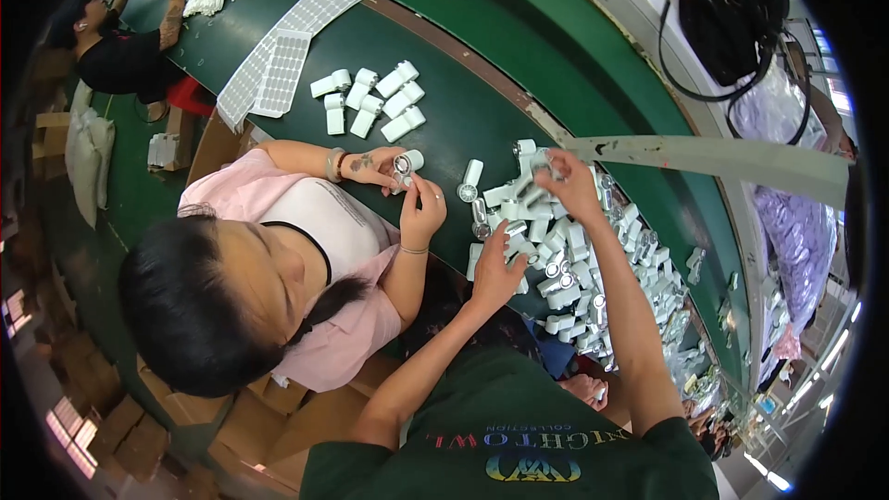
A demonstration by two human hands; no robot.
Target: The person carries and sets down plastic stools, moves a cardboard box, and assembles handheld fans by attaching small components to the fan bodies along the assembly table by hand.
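white fans heap on the desk, long axes mixed, just under the right hand; whether its grip holds any, i cannot tell. the left hand, grip wide, is at their left edge.

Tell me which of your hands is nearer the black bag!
Right. The right hand is at the pile, below and left of the bag in the picture; the left hand is lower and farther left.

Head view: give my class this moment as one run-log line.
left hand: open, by pile | right hand: over pile, grip unclear | white gadgets: heaped on green table | co-worker in pink: holding another gadget
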